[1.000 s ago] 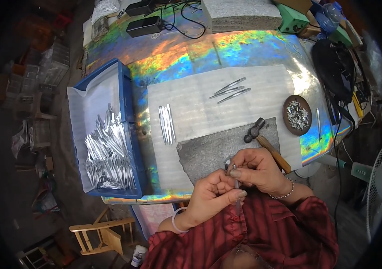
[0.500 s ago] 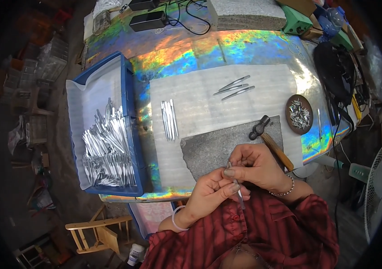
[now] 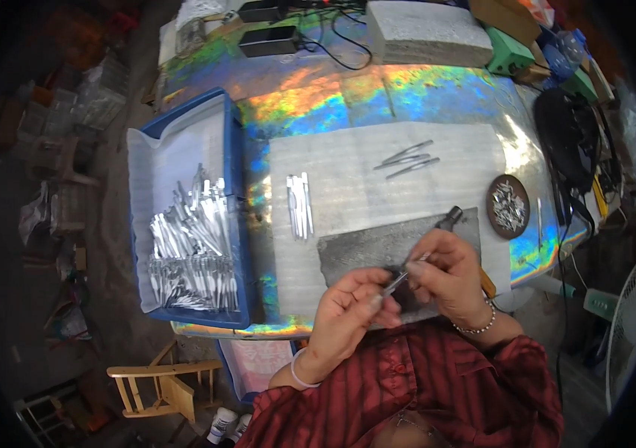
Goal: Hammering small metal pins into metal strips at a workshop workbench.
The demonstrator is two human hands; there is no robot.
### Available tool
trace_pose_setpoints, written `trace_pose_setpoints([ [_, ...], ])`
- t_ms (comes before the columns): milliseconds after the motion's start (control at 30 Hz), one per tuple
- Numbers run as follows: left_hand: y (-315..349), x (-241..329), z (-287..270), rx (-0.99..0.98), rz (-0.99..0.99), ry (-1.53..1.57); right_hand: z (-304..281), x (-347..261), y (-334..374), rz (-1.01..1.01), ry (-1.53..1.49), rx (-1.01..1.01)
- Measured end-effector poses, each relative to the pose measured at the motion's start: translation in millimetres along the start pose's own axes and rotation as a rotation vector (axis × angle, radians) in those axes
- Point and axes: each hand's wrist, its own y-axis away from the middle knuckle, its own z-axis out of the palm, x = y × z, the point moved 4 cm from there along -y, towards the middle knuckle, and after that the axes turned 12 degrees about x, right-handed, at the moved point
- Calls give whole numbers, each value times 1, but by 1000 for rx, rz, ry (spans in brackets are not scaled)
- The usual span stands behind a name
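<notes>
My left hand (image 3: 351, 310) and my right hand (image 3: 449, 280) meet above the near edge of a dark grey stone slab (image 3: 355, 250). Between them they grip slim metal tweezers (image 3: 396, 284), tilted up toward the right. Both hands are closed, thumbs pressed against the fingers. Partly behind my right hand lies a hammer (image 3: 449, 218); its head and a bit of wooden handle show. To the right, a brown oval dish (image 3: 493, 218) holds many small metal pieces. More tweezers (image 3: 407, 158) lie loosely on the white foam sheet (image 3: 340, 153), and a neat row of tweezers (image 3: 300, 207) sits at its left.
At left, a lined blue tray (image 3: 238, 254) holds a heap of tweezers (image 3: 195, 239). A pale block (image 3: 430, 33), black power adapters (image 3: 268, 41) and cables occupy the far edge. A black bag (image 3: 563, 138) lies far right, a fan (image 3: 628, 328) near right, a wooden stool (image 3: 165, 381) lower left.
Both hands have lifted slightly away from my body, and the tweezers have swung from pointing down toward me to a slant across the hands. The whole view has shifted a little.
</notes>
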Motion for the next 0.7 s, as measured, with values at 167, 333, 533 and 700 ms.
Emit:
trace_pose_setpoints([
  [167,-8,25,-13,19,178,302,19,10,9,-79,155,-190],
  [333,-20,85,-16,402,712,-519,2,-9,10,-342,416,-124],
  [533,-85,109,-48,717,965,-1440,-37,-20,19,-455,497,83],
  [700,-108,99,-65,788,943,-1671,-58,-30,24,-568,632,203],
])
